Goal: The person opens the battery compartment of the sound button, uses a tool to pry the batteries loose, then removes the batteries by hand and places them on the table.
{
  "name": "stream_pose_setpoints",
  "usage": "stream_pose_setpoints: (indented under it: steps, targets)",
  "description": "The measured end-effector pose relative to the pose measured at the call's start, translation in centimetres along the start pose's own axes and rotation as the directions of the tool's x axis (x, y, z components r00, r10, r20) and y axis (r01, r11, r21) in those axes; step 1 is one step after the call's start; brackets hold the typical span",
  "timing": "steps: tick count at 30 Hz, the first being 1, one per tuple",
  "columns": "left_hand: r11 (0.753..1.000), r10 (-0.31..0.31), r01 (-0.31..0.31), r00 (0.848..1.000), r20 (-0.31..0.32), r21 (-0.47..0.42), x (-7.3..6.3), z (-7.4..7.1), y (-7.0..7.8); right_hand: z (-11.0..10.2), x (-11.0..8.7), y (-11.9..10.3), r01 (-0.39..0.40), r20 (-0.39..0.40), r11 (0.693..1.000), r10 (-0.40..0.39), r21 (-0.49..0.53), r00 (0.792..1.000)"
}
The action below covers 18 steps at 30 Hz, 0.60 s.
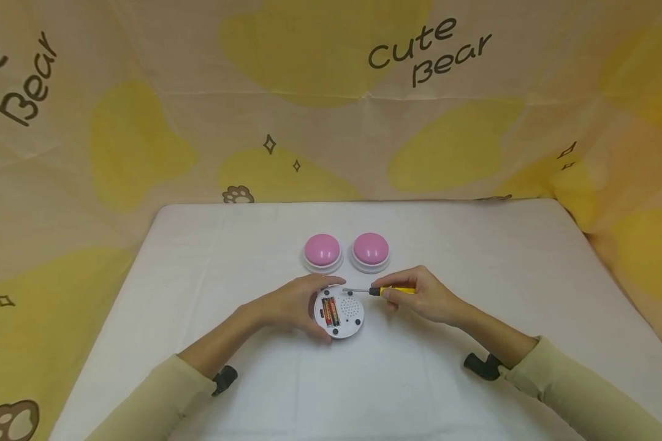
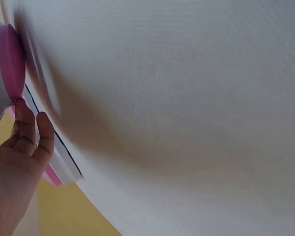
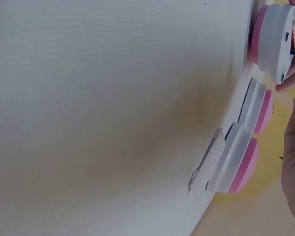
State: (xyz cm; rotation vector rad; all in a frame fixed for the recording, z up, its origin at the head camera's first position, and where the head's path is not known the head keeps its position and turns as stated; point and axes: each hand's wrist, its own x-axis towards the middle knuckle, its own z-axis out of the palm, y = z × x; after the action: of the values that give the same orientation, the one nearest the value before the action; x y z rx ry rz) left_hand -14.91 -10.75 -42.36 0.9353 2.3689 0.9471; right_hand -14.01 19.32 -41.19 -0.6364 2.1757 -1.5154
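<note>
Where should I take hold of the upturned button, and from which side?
I'd grip the upturned button by its white side wall, from the left, as the left hand does: batteries lie exposed on top, and the screwdriver points in from the right.

Both wrist views look dim (soft, brownish shadows (image 2: 88,118)).

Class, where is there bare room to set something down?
Bare on the white table: left of the two round pink-and-white buttons, between the right hand and the table's right edge, and between the beige sleeves. Crowded: mid-table below the buttons, with the left hand, upturned white round unit and yellow-handled screwdriver.
</note>
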Motion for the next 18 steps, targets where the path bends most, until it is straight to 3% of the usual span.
stream_pose_setpoints:
  steps: [10,18]
  targets:
    - [0.990,-0.066,0.077,0.994,-0.092,0.117,0.6,0.7,0.7,0.1,-0.2,-0.4,0.029,0.116,0.999,-0.026,-0.022,0.993]
    - [0.994,-0.083,0.091,0.988,-0.127,0.059,1.0,1.4,0.6,0.0,-0.4,-0.5,0.066,0.188,0.996,-0.055,-0.052,0.981]
